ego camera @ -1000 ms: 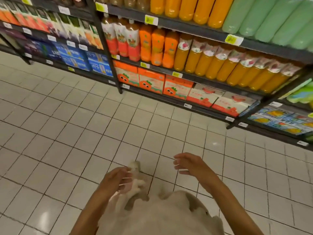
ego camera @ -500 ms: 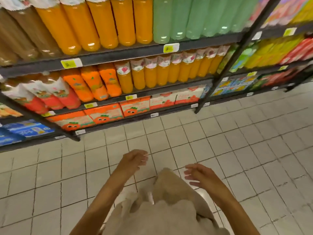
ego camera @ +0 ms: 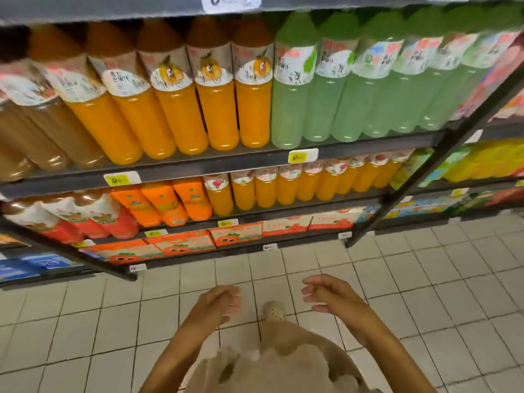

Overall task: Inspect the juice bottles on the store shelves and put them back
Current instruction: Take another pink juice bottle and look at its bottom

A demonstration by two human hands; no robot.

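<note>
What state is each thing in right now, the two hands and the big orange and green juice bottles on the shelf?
Left hand: empty, fingers loosely curled, over the floor.
Right hand: empty, fingers relaxed, apart from the left.
Large orange juice bottles: upright in a row on the shelf, capped, untouched.
Large green juice bottles: upright beside the orange ones, capped, untouched.
Small orange bottles: upright, one shelf lower.

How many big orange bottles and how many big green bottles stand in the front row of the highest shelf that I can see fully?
Orange bottles: 5
Green bottles: 6 (the ones at the far right are blurred, so this count is less sure)
Total: 11
</note>
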